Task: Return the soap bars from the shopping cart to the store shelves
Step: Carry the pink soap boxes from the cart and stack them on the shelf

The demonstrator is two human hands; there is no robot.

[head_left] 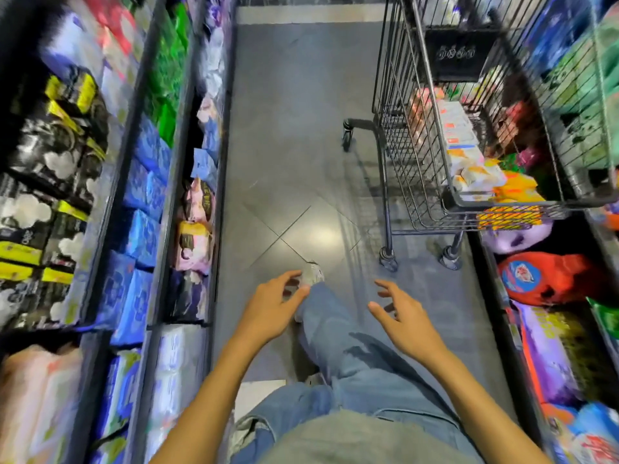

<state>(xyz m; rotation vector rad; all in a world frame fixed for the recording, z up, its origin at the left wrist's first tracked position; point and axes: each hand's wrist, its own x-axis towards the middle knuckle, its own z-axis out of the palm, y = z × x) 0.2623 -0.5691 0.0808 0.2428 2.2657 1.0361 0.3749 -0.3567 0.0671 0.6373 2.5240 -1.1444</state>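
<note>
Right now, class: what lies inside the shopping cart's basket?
Inside the shopping cart lie piled goods: white and orange packets down the middle, yellow packets nearest the person, reddish packets along its right side. Blur hides their labels, and the pile covers whatever lies beneath.

One wide-angle head-worn view looks steeply down along the aisle floor (294,145), with shelves (169,195) close on both sides and the shopping cart (412,155) near, ahead right.
</note>
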